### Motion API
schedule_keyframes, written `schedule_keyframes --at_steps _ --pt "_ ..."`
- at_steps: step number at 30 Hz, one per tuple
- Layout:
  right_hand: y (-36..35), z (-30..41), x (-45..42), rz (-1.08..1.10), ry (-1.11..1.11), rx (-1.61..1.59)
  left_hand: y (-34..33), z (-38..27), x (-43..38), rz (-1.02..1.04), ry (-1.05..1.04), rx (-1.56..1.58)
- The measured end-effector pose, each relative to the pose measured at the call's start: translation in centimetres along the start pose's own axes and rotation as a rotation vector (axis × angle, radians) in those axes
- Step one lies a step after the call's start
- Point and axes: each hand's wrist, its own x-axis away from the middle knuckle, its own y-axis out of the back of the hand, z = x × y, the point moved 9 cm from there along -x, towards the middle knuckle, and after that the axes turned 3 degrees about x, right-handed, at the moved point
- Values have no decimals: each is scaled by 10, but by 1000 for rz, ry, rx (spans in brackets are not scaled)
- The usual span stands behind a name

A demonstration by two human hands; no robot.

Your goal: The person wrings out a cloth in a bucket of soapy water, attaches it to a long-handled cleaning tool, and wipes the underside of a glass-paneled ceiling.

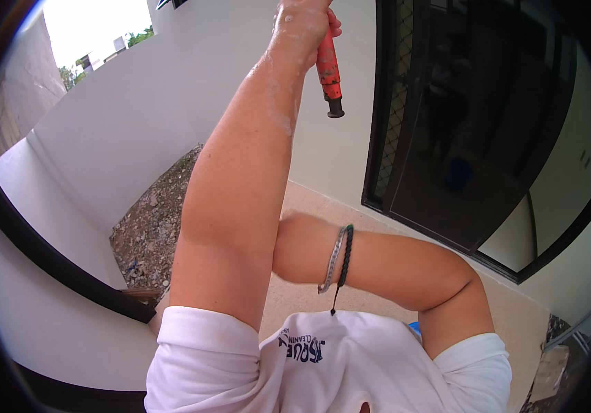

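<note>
My left arm is stretched up to the top edge, with whitish suds on the wrist and forearm. There my left hand (305,23) grips a worn red handle (328,64) that ends in a black cap; the handle's other end is out of the picture. My right forearm, with a grey and a black braided bracelet (346,258), is bent across in front of my white shirt. The blurred right hand (295,248) lies beside and partly behind my left arm near the elbow. Its fingers are hidden, so what it holds does not show.
A dark-framed glass door (471,129) stands at the right, reflecting a person and a blue bucket. White walls (135,113) enclose gravelly ground (153,232) at the left. Below is beige flooring (300,302), with a blue object (414,327) partly behind my shirt and cardboard (548,371) at lower right.
</note>
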Motion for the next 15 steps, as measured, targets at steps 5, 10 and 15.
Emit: schedule_keyframes --at_steps 5,10,15 --pt "119 -88 30 -293 -390 135 4 8 -2 -39 33 -56" --pt "156 -79 34 -274 -410 198 5 10 4 -35 71 -61" --pt "158 -108 13 -159 -589 -14 5 12 2 18 83 -11"
